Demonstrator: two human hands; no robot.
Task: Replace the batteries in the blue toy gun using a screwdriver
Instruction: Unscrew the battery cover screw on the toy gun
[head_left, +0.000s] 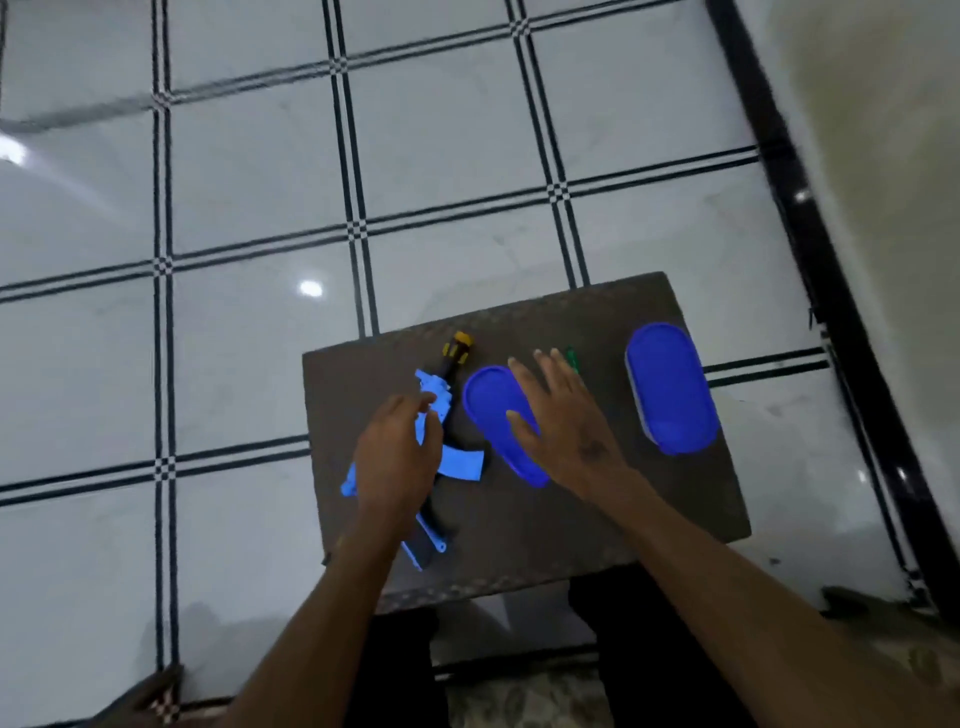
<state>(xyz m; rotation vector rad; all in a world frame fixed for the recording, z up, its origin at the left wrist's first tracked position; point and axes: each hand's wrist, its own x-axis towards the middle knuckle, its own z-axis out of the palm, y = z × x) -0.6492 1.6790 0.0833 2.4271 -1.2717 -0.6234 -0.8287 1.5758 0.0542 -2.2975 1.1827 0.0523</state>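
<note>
On the small dark brown table (675, 519) the blue plastic toy gun (457, 462) lies under the left hand (397, 457) — fingers curled on it. The right hand (566, 421), fingers spread, hovers over a blue oval plastic lid (485, 400); right of it stands a lidded blue oval container (670, 389) — contents hidden.

Surface: small dark table (649, 514) on tiled floor (260, 208).
Left edge: blue toy gun (457, 462).
Middle: blue lid (488, 400), green screwdriver (571, 358) behind.
Right edge: blue container (670, 389).

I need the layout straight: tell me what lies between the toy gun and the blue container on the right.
In the head view, a blue lid lies between the toy gun and the blue container, with the right hand over it and a green object beyond the fingers.
</note>
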